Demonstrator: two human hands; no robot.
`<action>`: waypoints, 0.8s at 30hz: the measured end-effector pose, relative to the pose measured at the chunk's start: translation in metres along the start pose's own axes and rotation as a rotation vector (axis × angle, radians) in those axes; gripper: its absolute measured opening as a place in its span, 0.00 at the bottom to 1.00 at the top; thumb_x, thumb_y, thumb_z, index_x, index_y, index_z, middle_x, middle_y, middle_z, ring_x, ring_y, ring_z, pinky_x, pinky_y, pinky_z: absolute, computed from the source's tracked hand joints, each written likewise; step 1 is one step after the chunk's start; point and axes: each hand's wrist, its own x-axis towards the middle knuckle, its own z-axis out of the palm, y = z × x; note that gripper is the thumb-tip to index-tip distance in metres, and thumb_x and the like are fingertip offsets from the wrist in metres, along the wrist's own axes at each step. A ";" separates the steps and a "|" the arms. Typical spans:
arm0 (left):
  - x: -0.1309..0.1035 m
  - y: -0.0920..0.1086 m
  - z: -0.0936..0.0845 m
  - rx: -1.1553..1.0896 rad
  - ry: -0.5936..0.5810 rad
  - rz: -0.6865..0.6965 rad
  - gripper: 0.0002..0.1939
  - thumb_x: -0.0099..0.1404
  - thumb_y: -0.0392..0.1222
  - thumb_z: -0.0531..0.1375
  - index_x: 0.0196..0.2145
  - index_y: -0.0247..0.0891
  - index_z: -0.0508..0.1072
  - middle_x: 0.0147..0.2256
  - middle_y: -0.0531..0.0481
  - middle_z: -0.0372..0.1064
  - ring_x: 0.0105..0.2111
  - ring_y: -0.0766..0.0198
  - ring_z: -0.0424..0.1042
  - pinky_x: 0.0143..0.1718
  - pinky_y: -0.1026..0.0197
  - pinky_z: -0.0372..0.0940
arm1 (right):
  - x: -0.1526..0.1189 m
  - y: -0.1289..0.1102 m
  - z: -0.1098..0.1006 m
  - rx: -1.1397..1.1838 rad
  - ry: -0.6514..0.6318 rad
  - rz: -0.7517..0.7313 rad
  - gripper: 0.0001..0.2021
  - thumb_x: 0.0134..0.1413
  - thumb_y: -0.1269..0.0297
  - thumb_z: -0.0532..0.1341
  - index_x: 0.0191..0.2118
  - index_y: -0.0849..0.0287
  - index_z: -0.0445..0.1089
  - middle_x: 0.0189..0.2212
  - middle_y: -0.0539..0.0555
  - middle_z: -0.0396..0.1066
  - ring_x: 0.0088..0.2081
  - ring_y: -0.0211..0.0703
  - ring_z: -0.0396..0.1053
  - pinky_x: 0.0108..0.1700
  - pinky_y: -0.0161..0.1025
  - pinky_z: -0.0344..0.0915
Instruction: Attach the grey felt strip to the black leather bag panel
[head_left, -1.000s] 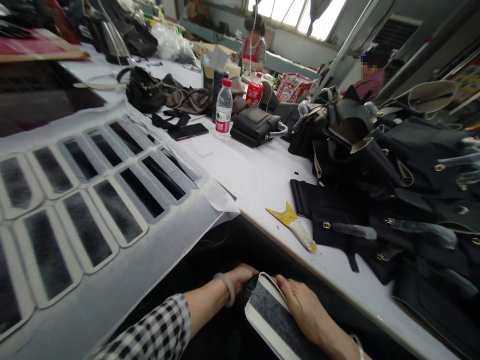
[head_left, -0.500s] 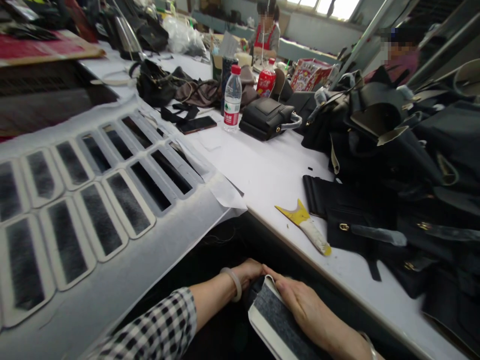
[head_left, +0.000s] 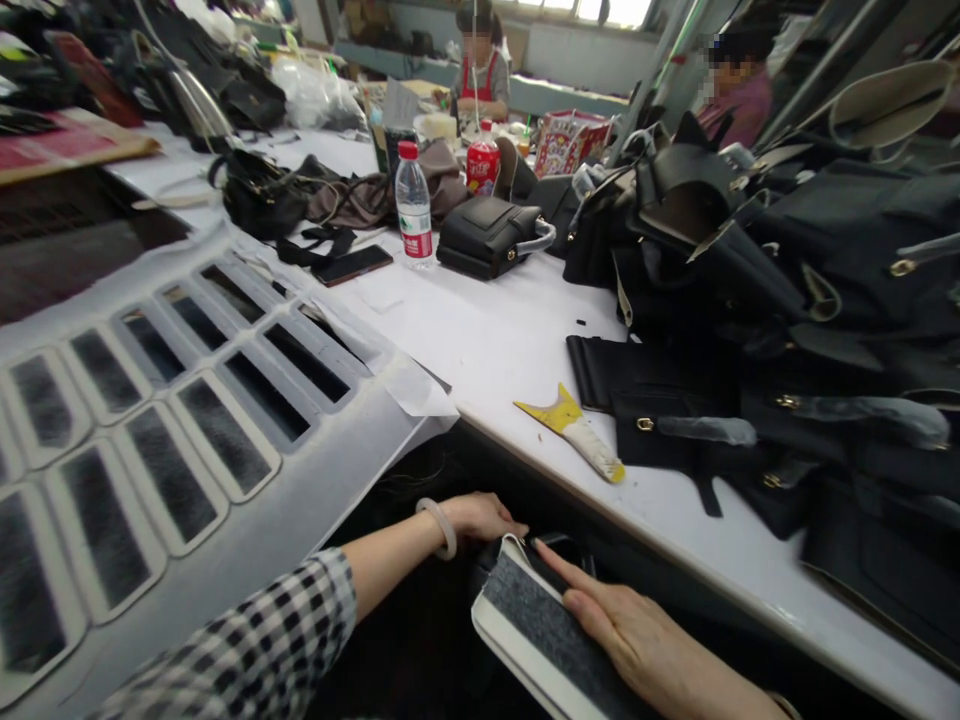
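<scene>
Probably, the bottom-centre bag (head_left: 544, 622) is handling light, semi-stiff; right hand (head_left: 616, 612) is suitably gripping its edge; left hand (head_left: 484, 515): hold unclear.

Right grip (head_left: 626, 625) on pale-edged dark piece (head_left: 541, 610), left grip (head_left: 484, 515) near its end, black bags (head_left: 735, 290) on white table (head_left: 495, 320)

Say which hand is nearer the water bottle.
Left. The left hand is short of the water bottle, near the far end of the cream-edged piece; the right hand is farther back, along its right side.
</scene>
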 end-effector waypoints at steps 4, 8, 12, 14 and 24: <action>-0.028 0.044 -0.024 0.262 -0.095 0.158 0.23 0.62 0.62 0.60 0.33 0.40 0.82 0.23 0.56 0.70 0.24 0.67 0.65 0.25 0.65 0.57 | -0.033 0.029 0.002 0.053 0.018 0.120 0.25 0.68 0.39 0.44 0.67 0.30 0.47 0.65 0.39 0.55 0.65 0.50 0.55 0.69 0.53 0.47; -0.050 0.076 -0.024 0.473 -0.241 0.261 0.12 0.57 0.52 0.67 0.34 0.43 0.83 0.28 0.55 0.76 0.31 0.64 0.72 0.30 0.67 0.61 | -0.061 0.046 -0.002 0.091 0.013 0.173 0.27 0.66 0.39 0.46 0.67 0.36 0.53 0.65 0.41 0.56 0.66 0.53 0.53 0.70 0.50 0.45; -0.053 0.082 -0.021 0.585 -0.284 0.279 0.10 0.58 0.48 0.68 0.37 0.44 0.83 0.30 0.55 0.78 0.32 0.64 0.73 0.31 0.68 0.63 | -0.067 0.037 -0.007 0.024 0.002 0.237 0.27 0.65 0.40 0.44 0.66 0.37 0.55 0.62 0.43 0.61 0.63 0.56 0.59 0.67 0.54 0.52; -0.050 0.080 -0.020 0.613 -0.282 0.280 0.11 0.58 0.50 0.68 0.37 0.44 0.83 0.30 0.54 0.78 0.31 0.64 0.73 0.30 0.68 0.63 | -0.060 0.029 -0.007 -0.034 0.016 0.226 0.26 0.66 0.42 0.44 0.66 0.37 0.55 0.61 0.44 0.63 0.61 0.59 0.61 0.66 0.60 0.51; -0.047 0.084 -0.015 0.717 -0.223 0.280 0.18 0.57 0.59 0.66 0.33 0.43 0.84 0.19 0.56 0.67 0.24 0.66 0.67 0.23 0.66 0.57 | -0.007 -0.013 -0.012 -0.131 0.033 -0.035 0.23 0.71 0.52 0.45 0.68 0.34 0.49 0.53 0.51 0.72 0.45 0.56 0.74 0.49 0.56 0.68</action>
